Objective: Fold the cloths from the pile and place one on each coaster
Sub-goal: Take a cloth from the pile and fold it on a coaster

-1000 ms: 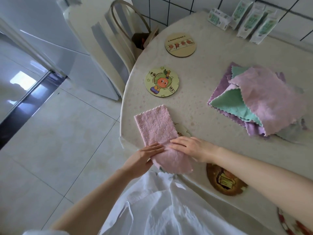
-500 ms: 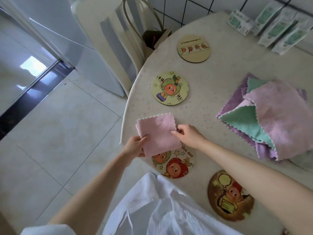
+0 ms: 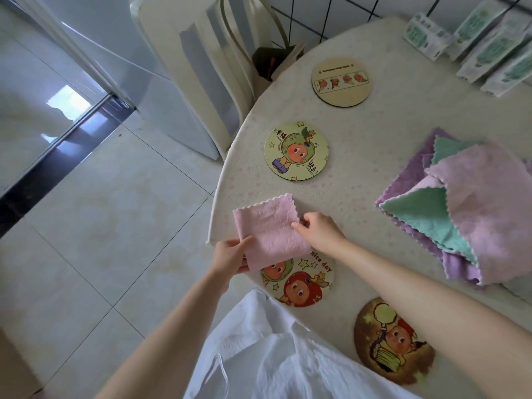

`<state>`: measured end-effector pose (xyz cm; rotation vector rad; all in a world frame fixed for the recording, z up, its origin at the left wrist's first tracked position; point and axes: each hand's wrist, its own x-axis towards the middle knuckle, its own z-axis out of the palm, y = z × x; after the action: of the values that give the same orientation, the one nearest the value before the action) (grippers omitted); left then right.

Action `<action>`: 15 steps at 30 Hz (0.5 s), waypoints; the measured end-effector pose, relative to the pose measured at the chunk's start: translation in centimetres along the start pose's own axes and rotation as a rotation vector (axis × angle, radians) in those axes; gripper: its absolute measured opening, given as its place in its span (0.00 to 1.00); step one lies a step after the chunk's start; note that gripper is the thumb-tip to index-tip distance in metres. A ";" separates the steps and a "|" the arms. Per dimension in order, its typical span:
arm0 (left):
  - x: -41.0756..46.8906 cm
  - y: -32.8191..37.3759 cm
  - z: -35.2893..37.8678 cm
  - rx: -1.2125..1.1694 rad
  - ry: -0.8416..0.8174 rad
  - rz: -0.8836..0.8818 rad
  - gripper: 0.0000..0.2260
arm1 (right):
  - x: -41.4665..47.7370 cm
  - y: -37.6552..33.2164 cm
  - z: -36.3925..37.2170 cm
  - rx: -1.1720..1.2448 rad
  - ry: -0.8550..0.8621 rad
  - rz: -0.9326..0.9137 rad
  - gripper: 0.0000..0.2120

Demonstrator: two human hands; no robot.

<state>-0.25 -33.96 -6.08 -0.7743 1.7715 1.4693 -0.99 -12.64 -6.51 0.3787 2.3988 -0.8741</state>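
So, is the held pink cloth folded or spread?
Folded: the pink cloth is a small square, much smaller than cloths in the pile.

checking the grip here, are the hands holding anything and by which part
Both hold the folded pink cloth: the left hand grips its near left corner, and the right hand pinches its right edge.

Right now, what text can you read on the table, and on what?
"nice day": on the coaster partly under the pink cloth.
"幸福" and "快乐": on the green coaster.
Wooden coaster: a line of print, too small to read.
Packets by the wall: print too blurred.
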 end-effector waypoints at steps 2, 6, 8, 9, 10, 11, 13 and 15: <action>-0.1 0.0 0.3 0.257 0.172 0.123 0.09 | -0.1 -0.3 0.1 -0.010 0.007 0.031 0.13; -0.3 -0.6 0.5 0.987 0.519 0.720 0.13 | -1.4 -1.2 0.1 -0.128 0.083 0.051 0.19; -0.2 -1.1 0.5 1.170 0.356 0.973 0.23 | -2.3 -1.5 0.5 -0.212 0.122 0.008 0.25; 0.1 -1.4 0.5 1.223 0.269 1.006 0.24 | -2.6 -1.5 0.8 -0.235 0.139 -0.011 0.27; 0.2 -1.6 0.3 1.250 0.208 0.982 0.25 | -2.9 -1.4 1.0 -0.248 0.152 -0.027 0.27; 0.4 -1.9 0.1 1.259 0.182 0.929 0.25 | -3.0 -1.3 1.1 -0.257 0.163 -0.039 0.27; 0.7 -2.4 -0.4 1.264 0.199 0.829 0.27 | -3.2 -0.9 1.1 -0.265 0.177 -0.041 0.26; 0.8 -2.6 -0.8 1.254 0.239 0.779 0.27 | -3.5 -0.5 0.9 -0.238 0.178 -0.024 0.24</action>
<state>1.34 -35.20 -8.10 0.4606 2.7799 0.3367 1.93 -13.87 -4.78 0.3476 2.6399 -0.5762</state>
